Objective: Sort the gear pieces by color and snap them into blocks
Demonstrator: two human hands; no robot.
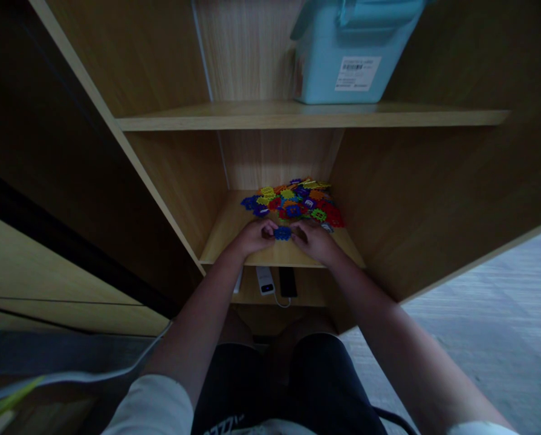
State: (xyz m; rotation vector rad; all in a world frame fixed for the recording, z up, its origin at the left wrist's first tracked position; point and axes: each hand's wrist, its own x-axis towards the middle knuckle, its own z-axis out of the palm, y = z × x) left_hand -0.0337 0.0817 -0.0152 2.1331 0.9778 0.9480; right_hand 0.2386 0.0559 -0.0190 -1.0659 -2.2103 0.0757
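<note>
Between my two hands is a blue notched plastic building piece, just above the front part of the middle shelf. My left hand pinches its left edge with thumb and finger. On the opposite edge, my right hand has its fingers closed in the same way. Right behind the hands lies a loose pile of notched plastic pieces in blue, yellow, red, orange and green. A green piece rests close behind my right hand. Whether the blue piece is one or two joined is too small to tell.
A light blue lidded bin with a white label stands on the upper shelf. Below the middle shelf lie a white power bank, a white cable and a black phone. Wooden cabinet walls close in both sides.
</note>
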